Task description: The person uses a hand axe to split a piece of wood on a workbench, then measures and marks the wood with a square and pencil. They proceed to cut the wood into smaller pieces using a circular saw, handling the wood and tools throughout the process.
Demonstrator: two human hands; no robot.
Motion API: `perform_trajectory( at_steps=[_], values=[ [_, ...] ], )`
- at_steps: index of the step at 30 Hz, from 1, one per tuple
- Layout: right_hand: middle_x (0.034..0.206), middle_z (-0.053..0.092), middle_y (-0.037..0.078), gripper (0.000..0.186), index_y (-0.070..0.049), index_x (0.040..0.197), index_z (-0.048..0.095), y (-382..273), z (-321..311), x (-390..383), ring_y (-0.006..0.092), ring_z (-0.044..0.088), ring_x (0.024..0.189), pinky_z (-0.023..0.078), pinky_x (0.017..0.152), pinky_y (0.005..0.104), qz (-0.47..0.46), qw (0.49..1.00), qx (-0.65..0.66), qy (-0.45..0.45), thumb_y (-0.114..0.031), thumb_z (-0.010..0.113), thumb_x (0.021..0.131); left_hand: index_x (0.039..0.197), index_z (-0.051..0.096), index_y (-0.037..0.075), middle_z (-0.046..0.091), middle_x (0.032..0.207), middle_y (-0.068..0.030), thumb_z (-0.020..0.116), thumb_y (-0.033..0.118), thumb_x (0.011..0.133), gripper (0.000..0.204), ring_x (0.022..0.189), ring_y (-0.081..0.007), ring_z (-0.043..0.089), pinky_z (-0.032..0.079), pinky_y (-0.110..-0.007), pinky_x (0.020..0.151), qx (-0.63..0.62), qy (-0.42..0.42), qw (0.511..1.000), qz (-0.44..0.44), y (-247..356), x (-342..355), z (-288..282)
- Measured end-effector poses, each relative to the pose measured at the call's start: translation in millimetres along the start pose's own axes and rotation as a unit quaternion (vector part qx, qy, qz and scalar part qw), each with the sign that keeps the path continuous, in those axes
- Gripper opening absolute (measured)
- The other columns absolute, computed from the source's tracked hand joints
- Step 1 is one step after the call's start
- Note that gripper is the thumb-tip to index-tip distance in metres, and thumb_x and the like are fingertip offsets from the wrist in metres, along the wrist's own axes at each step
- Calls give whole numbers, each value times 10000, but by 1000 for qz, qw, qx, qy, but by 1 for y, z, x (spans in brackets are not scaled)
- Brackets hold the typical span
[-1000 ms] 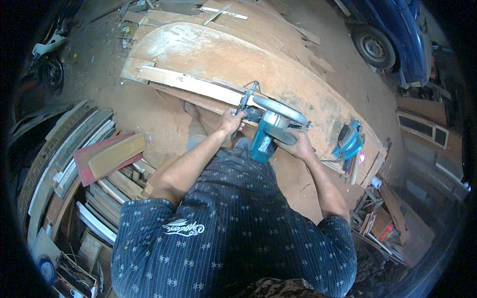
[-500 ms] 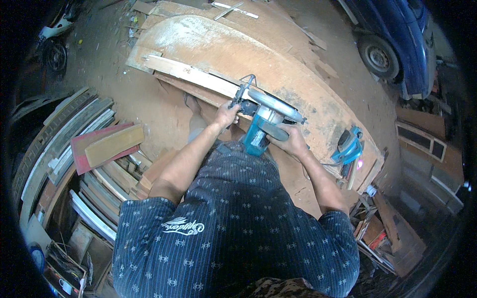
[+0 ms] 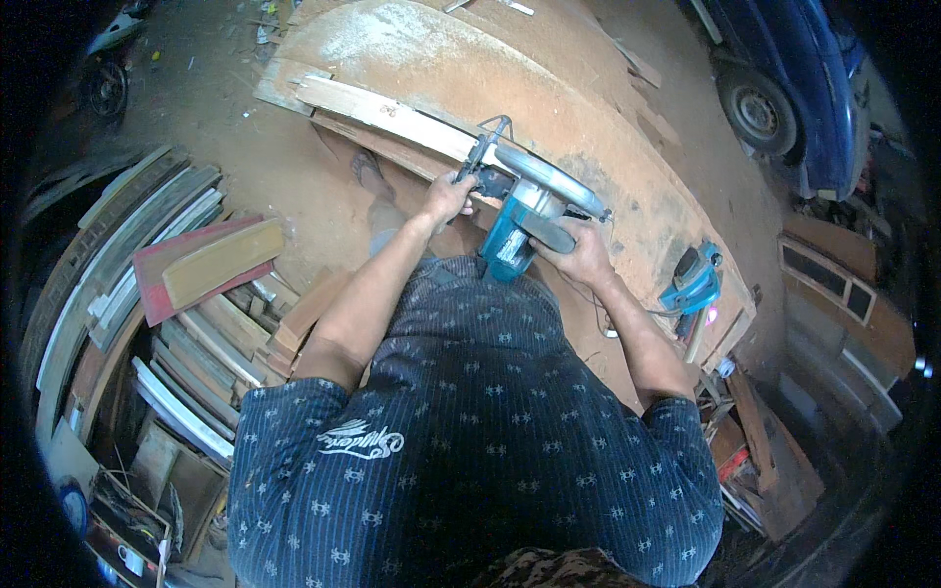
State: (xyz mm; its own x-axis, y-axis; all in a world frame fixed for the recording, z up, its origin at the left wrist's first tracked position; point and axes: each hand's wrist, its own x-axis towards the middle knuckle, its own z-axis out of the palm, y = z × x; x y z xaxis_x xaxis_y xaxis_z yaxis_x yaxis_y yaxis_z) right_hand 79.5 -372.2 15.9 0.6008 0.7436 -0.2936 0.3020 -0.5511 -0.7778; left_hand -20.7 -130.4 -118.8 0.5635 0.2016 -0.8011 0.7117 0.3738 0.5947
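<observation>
A teal circular saw (image 3: 508, 238) with a silver blade guard rests along the near edge of a dusty wooden workbench (image 3: 421, 49). My right hand (image 3: 582, 253) is wrapped round its dark rear handle. At the saw's front left, my left hand (image 3: 449, 199) grips the dark edge of its base plate; the fingertips are partly hidden. A pale wooden plank (image 3: 382, 114) lies along the bench edge and runs up to the front of the saw. The blade itself is hidden by the guard.
A teal electric planer (image 3: 693, 279) sits on the bench's right end. Stacked boards (image 3: 147, 255) and a red panel (image 3: 152, 289) are at the left. Scrap wood (image 3: 755, 431) lies at the lower right. A blue vehicle (image 3: 818, 98) stands at the far right.
The bench and surroundings have shifted slightly upward in the view. Both hands keep their grip on the saw, and its place along the plank looks nearly the same.
</observation>
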Motion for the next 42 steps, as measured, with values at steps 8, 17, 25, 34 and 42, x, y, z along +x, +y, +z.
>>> perform_trajectory(
  at_steps=[8,17,25,34,42],
  values=[
    [914,726,179,316,-34,976,738,-17,11,11,339,712,855,549,765,395,25,998,-52,25,-272,813,783,1014,613,-11,622,792,-35,638,313,959,329,633,-105,598,552,-276,573,-1,-7,1000,30,-4,12,-15],
    [924,723,184,311,-54,992,739,-30,24,29,349,708,875,547,769,408,33,998,-54,10,-278,798,784,971,605,-5,623,777,-40,667,302,944,314,614,-113,603,533,-281,563,-19,6,999,47,-7,20,-35],
    [919,718,203,353,-55,1003,739,-43,36,47,380,699,868,550,775,432,28,996,-84,14,-313,790,768,970,611,-10,620,778,-42,665,295,945,311,603,-114,598,543,-276,568,-28,11,998,54,7,15,-61],
    [908,715,207,333,-62,988,744,-63,48,71,383,696,877,549,781,440,37,997,-70,-3,-294,782,752,968,624,9,599,771,-26,640,286,971,277,637,-92,575,551,-261,584,-43,8,998,43,10,24,-90],
    [908,716,187,292,-86,944,735,-83,59,93,389,682,874,542,776,465,46,996,-68,-21,-293,777,742,1002,643,9,582,759,-12,634,293,975,285,621,-85,545,557,-260,581,-36,29,998,43,25,22,-115]
  ],
)
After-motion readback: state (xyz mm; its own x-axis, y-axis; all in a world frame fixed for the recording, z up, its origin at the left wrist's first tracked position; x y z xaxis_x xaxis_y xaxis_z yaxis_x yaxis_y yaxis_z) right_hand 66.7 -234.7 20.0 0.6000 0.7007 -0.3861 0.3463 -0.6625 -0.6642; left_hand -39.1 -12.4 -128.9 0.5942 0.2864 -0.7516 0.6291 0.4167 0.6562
